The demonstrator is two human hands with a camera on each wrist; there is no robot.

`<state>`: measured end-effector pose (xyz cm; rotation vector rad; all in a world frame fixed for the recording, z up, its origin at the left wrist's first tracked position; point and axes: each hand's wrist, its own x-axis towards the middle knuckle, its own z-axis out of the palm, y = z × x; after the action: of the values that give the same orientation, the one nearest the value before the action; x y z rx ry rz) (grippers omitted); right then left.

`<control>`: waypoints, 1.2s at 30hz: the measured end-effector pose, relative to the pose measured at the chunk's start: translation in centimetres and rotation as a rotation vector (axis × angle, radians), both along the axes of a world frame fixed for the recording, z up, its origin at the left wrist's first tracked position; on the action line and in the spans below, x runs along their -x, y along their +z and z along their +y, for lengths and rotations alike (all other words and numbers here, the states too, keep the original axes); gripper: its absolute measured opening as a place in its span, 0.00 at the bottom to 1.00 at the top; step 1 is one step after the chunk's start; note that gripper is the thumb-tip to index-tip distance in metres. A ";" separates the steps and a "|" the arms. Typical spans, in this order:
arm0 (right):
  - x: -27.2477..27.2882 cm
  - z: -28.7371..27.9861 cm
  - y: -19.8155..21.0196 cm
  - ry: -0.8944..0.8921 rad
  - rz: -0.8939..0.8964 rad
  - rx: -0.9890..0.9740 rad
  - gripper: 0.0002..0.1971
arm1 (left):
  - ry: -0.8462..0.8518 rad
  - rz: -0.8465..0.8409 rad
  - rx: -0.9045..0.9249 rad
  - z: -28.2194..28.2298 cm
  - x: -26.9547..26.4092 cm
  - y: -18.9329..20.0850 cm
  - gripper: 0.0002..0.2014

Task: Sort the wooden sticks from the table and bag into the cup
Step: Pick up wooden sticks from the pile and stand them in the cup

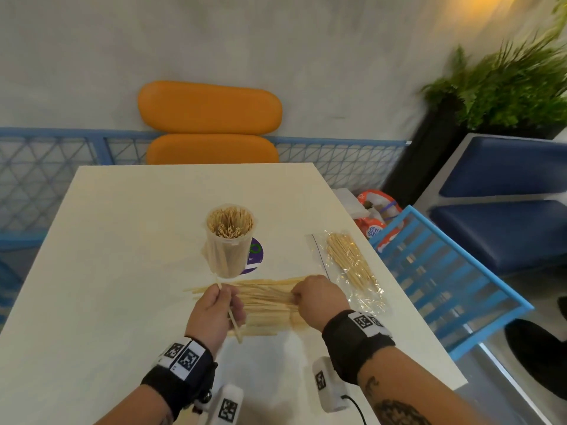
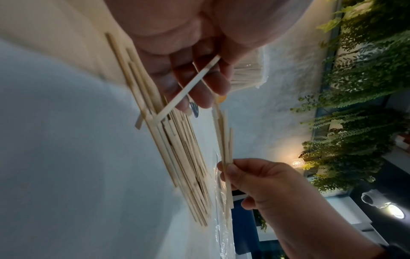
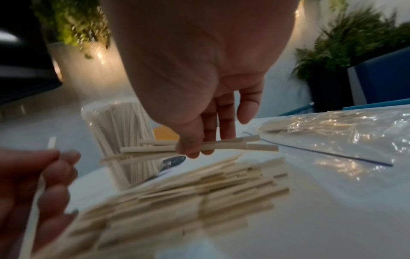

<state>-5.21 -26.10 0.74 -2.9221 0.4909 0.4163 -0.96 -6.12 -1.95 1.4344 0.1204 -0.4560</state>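
Observation:
A pile of wooden sticks (image 1: 270, 302) lies across the white table (image 1: 107, 271), in front of a clear plastic cup (image 1: 228, 240) packed with upright sticks. My left hand (image 1: 214, 311) pinches one single stick (image 1: 230, 314) at the pile's left end; the same stick (image 2: 188, 89) crosses my fingers in the left wrist view. My right hand (image 1: 316, 299) grips a few sticks (image 3: 221, 149) just above the pile's right end. A clear zip bag (image 1: 349, 268) with more sticks lies to the right.
A purple sticker (image 1: 254, 256) sits under the cup. A blue chair (image 1: 445, 277) stands close to the table's right edge, an orange chair (image 1: 208, 124) at the far side. Plants (image 1: 506, 81) and a blue bench fill the right background.

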 end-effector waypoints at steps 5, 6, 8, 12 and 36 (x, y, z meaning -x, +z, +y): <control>0.6 -0.8 1.9 -0.095 -0.007 -0.071 0.11 | -0.058 0.060 0.018 -2.0 0.4 0.5 0.14; 0.7 -0.9 2.2 -0.103 -0.003 -0.071 0.11 | -0.076 0.073 0.018 -2.4 0.5 0.5 0.14; 0.9 -0.9 2.6 -0.122 0.004 -0.088 0.11 | -0.102 0.090 0.017 -3.1 0.6 0.6 0.13; 1.2 -0.1 3.3 -0.160 -0.057 -0.254 0.10 | -0.121 0.137 0.069 -4.4 0.9 1.1 0.12; -1.8 4.5 6.0 -0.080 -0.451 -0.506 0.20 | -0.505 -0.041 -0.089 -2.0 1.4 2.0 0.14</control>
<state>-3.45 -21.64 6.77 -2.3876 0.3653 -0.1211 -2.32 -8.14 0.02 1.5597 -0.2653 -0.8407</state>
